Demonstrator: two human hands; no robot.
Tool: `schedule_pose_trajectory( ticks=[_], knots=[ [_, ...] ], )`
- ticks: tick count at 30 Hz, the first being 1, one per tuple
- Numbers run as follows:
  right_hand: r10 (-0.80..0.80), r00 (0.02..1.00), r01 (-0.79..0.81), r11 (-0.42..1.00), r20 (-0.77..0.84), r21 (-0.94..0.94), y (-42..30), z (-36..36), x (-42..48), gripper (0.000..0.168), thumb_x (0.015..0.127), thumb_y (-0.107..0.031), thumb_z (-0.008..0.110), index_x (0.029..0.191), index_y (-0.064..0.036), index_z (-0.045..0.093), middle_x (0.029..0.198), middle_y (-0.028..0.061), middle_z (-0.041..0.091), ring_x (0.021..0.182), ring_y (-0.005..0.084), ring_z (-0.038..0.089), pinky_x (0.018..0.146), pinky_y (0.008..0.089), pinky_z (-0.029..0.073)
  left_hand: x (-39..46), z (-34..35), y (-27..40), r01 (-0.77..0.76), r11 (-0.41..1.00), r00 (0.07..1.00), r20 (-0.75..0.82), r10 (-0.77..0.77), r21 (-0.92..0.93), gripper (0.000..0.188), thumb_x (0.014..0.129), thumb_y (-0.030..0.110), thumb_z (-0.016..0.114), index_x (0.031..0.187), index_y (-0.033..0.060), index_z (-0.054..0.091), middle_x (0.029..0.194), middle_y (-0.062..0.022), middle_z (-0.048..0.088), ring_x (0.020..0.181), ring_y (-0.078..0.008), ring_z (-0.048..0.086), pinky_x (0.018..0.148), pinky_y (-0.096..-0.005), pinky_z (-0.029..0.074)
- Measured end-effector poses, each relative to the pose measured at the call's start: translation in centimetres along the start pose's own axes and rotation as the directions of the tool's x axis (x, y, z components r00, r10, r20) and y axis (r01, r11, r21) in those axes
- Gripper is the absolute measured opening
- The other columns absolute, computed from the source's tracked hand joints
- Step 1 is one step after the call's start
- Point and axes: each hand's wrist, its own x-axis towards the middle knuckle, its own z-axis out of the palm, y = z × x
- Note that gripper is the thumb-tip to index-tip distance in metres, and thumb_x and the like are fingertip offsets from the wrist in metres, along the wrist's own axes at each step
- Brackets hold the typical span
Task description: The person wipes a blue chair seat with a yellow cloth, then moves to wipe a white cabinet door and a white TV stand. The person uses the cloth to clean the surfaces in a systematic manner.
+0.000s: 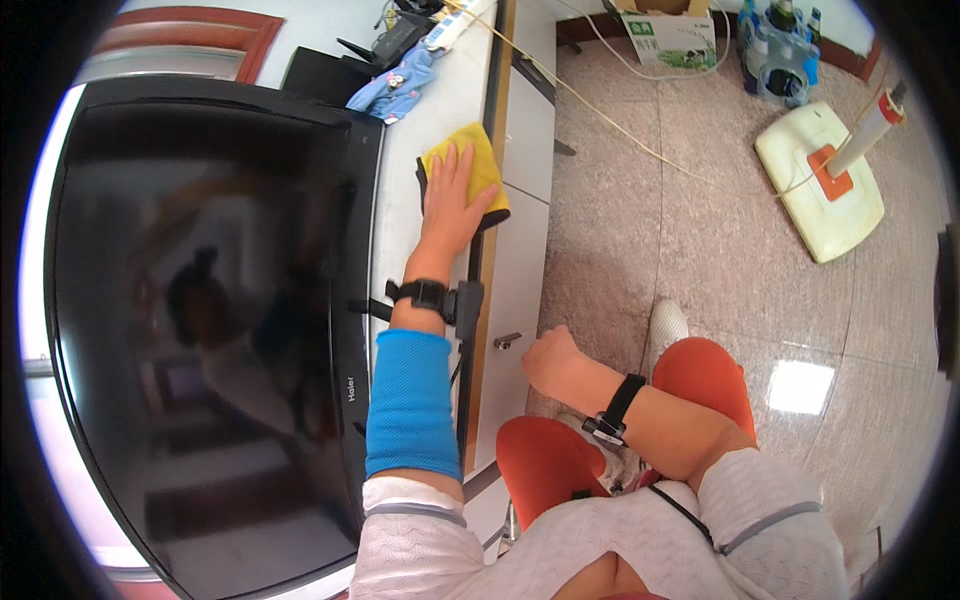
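My left hand lies flat with fingers spread on a folded yellow cloth with a black edge, pressing it on the white top of a long cabinet. That wrist carries a black strapped device, and a blue sleeve covers the forearm. Beside the cloth stands a large black Haier television. My right hand is loosely closed in front of the cabinet's drawer fronts, near a metal handle; its fingers are curled and partly hidden, and nothing shows in it.
Farther along the cabinet top lie a blue patterned cloth and a black router. A pale cable runs down across the floor. On the floor stand a cardboard box, several bottles and a pale plastic base with a post.
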Motion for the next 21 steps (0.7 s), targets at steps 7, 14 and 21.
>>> schedule_pose_trajectory(
  ticks=[7, 14, 21],
  knots=[
    [0.183, 0.955, -0.189, 0.982, -0.234, -0.003, 2.6, -3.7, 0.7, 0.025, 0.089, -0.024, 0.064, 0.111, -0.013, 0.069, 0.102, 0.0073, 0.07, 0.098, 0.0267, 0.067, 0.078, 0.0388, 0.049, -12.0, -4.0, 0.9, 0.009, 0.999, 0.996, 0.087, -0.012, 0.036, 0.079, 0.091, 0.033, 0.064, 0.154, 0.0035, 0.027, 0.161, -0.0236, 0.02, 0.15, -0.044, 0.014, 0.12, -0.0512, 0.017],
    [0.237, 0.513, -0.002, 0.961, -0.825, 0.276, 4.4, -7.0, 2.3, 0.037, 0.087, -0.018, 0.068, 0.121, -0.004, 0.061, 0.118, 0.016, 0.065, 0.107, 0.0329, 0.063, 0.087, 0.0436, 0.051, -16.0, -3.8, 1.2, 0.131, 0.991, 0.985, 0.115, -0.127, -0.025, 0.092, 0.088, 0.047, 0.064, 0.156, 0.0028, 0.02, 0.162, -0.0225, 0.018, 0.151, -0.0414, 0.011, 0.121, -0.051, 0.011],
    [0.412, 0.233, 0.216, 0.861, -0.881, 0.46, 5.8, -13.3, 6.5, 0.065, 0.088, -0.023, 0.069, 0.144, -0.002, 0.043, 0.148, 0.0293, 0.038, 0.138, 0.0457, 0.035, 0.113, 0.0469, 0.034, -15.2, -3.8, 1.4, 0.135, 0.991, 0.988, 0.077, -0.134, -0.007, 0.093, 0.087, 0.047, 0.065, 0.154, -0.0016, 0.022, 0.161, -0.0242, 0.019, 0.15, -0.0421, 0.012, 0.121, -0.0527, 0.008]
  ],
)
